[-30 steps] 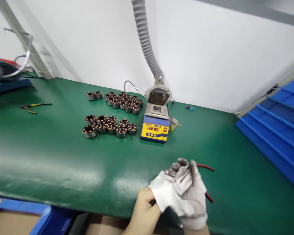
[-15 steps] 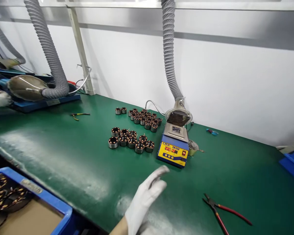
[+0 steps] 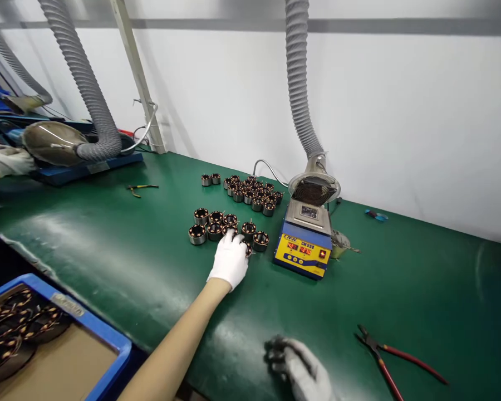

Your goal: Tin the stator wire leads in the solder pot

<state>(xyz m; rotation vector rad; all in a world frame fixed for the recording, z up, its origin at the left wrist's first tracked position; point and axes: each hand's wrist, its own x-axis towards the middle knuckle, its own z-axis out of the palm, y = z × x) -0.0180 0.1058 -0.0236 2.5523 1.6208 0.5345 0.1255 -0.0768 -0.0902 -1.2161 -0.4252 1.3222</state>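
- Left hand, white-gloved: reaches down onto the near group of metal rings, fingers bent over one or two of them; the fingertips are partly hidden, so I cannot tell whether it grips or merely touches.
- Right hand, gloved, fingertips darkened: above the desk at its near side, fingers partly curled; motion blur, cannot tell whether anything is held.
- Near group: on the desk, left of the yellow and blue unit; the left hand covers part of it from my view.
- Far group of rings: behind the near one, closely packed, a separate pair to its left.
- Unit: red digits lit, a fume hood on a grey hose at its rear; a small tin beside it.
- Red-handled pliers: lying with handles spread, right of the right hand.
- Yellow-handled tool: on the desk, far left.
- Blue tray: lower left, larger rings inside.
- Co-worker's gloved hand: left edge, beside another hood.
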